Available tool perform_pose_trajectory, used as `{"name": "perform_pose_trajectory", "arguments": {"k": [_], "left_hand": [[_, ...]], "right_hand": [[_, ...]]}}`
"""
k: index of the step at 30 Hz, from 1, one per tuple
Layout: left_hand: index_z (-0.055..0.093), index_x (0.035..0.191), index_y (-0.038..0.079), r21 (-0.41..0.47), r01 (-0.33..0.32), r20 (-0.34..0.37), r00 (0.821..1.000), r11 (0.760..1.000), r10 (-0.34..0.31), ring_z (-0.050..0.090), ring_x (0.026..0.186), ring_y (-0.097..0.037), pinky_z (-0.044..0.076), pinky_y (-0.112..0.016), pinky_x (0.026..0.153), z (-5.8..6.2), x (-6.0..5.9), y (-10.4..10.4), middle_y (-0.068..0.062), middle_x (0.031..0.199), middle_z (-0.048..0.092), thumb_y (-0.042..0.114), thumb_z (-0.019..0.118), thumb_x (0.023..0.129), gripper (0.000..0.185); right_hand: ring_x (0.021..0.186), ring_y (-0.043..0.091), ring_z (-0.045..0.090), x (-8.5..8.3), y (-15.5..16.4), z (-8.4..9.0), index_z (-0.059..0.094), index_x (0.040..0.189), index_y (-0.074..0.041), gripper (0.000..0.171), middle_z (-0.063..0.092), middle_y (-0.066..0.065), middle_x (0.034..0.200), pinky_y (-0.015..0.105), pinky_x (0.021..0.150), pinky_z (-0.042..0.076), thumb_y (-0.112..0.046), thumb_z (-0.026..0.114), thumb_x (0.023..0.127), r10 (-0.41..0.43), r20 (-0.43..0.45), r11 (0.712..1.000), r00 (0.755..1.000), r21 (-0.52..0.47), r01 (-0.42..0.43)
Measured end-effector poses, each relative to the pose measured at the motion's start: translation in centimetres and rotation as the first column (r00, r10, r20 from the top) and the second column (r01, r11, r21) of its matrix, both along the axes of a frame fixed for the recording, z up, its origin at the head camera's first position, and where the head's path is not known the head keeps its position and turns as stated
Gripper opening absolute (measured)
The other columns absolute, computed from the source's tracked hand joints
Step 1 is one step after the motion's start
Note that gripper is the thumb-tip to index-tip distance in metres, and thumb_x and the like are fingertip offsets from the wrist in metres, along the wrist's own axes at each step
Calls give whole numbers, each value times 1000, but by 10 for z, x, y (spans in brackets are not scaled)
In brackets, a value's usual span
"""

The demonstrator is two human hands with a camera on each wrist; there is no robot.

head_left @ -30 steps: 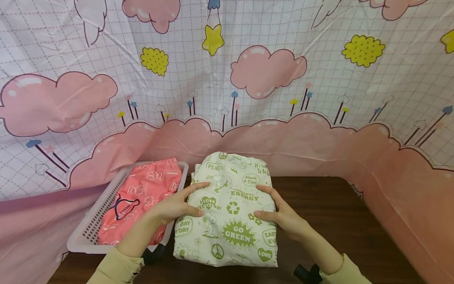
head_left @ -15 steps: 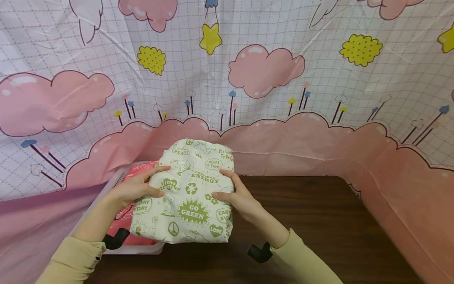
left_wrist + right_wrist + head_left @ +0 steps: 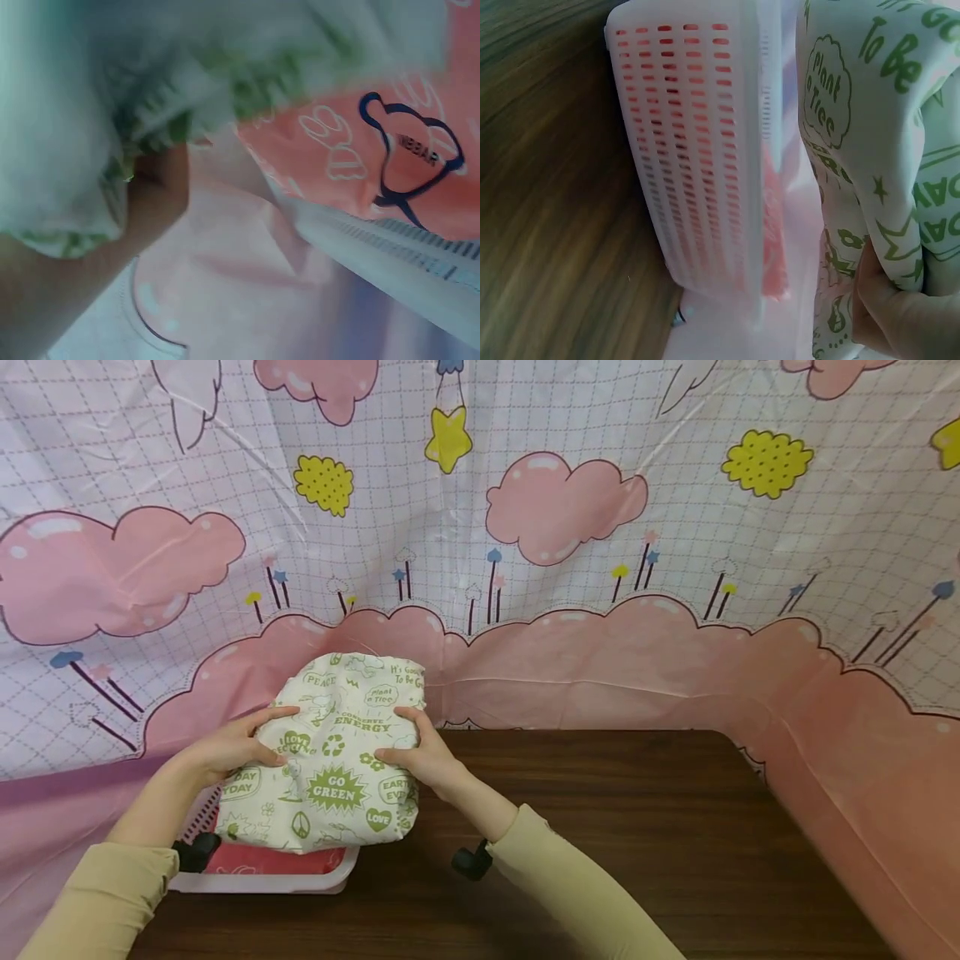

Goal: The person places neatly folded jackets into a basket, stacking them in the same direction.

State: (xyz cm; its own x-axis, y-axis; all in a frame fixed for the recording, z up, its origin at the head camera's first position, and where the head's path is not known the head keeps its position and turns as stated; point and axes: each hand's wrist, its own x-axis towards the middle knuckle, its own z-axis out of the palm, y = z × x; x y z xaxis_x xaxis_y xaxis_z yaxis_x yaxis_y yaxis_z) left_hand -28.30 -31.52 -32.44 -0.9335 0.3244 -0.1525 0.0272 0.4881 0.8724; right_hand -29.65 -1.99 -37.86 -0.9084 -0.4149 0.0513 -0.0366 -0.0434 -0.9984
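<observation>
A folded white cloth with green print (image 3: 341,752) is held up above a white plastic basket (image 3: 270,883). My left hand (image 3: 232,747) grips its left side, thumb on top. On the right side, my right hand (image 3: 427,756) holds it the same way, and in the right wrist view its fingers curl into the folds. Inside the basket lies a coral-pink cloth (image 3: 330,146) with white line drawings and a dark blue outline, mostly covered by the white cloth in the head view. From the right wrist view, a gap shows between the basket's slotted wall (image 3: 682,150) and the cloth.
The basket stands on a dark wooden table (image 3: 600,843), at its left side. A pink and white curtain with clouds (image 3: 570,510) hangs behind the table and along both sides.
Both hands have carried the white cloth leftward, from beside the basket to over it. The pink cloth, fully visible earlier in the basket, is now largely hidden beneath.
</observation>
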Motion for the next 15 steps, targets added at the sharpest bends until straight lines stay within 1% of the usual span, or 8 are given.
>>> {"name": "perform_pose_trajectory", "arguments": {"k": [2, 4, 6, 7, 8, 11, 14, 15], "left_hand": [[19, 155, 3, -11, -8, 1, 1000, 1000, 8, 42, 117, -34, 50, -27, 77, -3, -2, -12, -33, 155, 2, -3, 69, 84, 87], [17, 155, 1, -20, -18, 8, 1000, 1000, 18, 39, 119, -34, 48, -25, 78, -6, -3, -24, -33, 155, -2, -3, 68, 84, 87], [16, 154, 1, -27, -32, 19, 999, 999, 32, 43, 117, -33, 48, -24, 80, -10, -3, -34, -34, 154, -1, -3, 68, 83, 88], [16, 154, 0, -34, -37, 20, 999, 999, 38, 42, 118, -34, 48, -23, 80, -12, -4, -39, -34, 154, -4, -3, 68, 83, 89], [15, 154, 0, -34, -45, 27, 999, 998, 46, 42, 118, -35, 48, -23, 81, -15, -4, -43, -34, 154, -4, -3, 68, 83, 89], [15, 154, -1, -48, -60, 29, 998, 997, 61, 30, 126, -41, 45, -21, 80, -21, -5, -55, -36, 154, -10, -4, 68, 82, 90], [15, 154, -2, -58, -69, 34, 997, 996, 71, 16, 130, -48, 43, -20, 80, -27, -7, -64, -36, 153, -15, -4, 68, 81, 90], [15, 154, -2, -61, -71, 35, 997, 996, 74, 13, 130, -49, 43, -21, 79, -29, -7, -66, -36, 153, -17, -5, 68, 81, 90]], "right_hand": [[93, 18, 62, -2, -13, -3, 34, 147, -19, 72, 52, 10, 122, 31, 77, 53, -9, 73, 87, 11, 10, 1000, 1000, -13, -11], [94, 18, 62, -5, -25, -7, 34, 147, -19, 73, 52, 10, 123, 31, 79, 52, -8, 73, 86, 20, 18, 1000, 1000, -21, -19], [98, 19, 61, -7, -36, -11, 34, 148, -20, 74, 49, 9, 128, 33, 83, 52, -8, 73, 86, 37, 25, 999, 999, -17, -36], [102, 19, 60, -8, -41, -13, 34, 148, -20, 75, 47, 9, 132, 34, 86, 51, -8, 74, 86, 43, 26, 999, 999, -9, -42], [105, 19, 58, -9, -45, -15, 34, 149, -21, 76, 44, 9, 136, 35, 89, 50, -8, 74, 85, 49, 30, 999, 998, -2, -49], [113, 20, 54, -14, -56, -22, 32, 150, -22, 80, 37, 9, 143, 39, 96, 46, -7, 75, 85, 79, 46, 997, 996, 13, -79], [117, 21, 52, -18, -66, -29, 30, 152, -21, 83, 36, 10, 145, 40, 100, 42, -5, 75, 84, 95, 54, 995, 994, 33, -97], [118, 21, 51, -19, -69, -31, 29, 152, -20, 84, 36, 10, 145, 40, 102, 42, -5, 75, 84, 97, 51, 994, 994, 39, -99]]}}
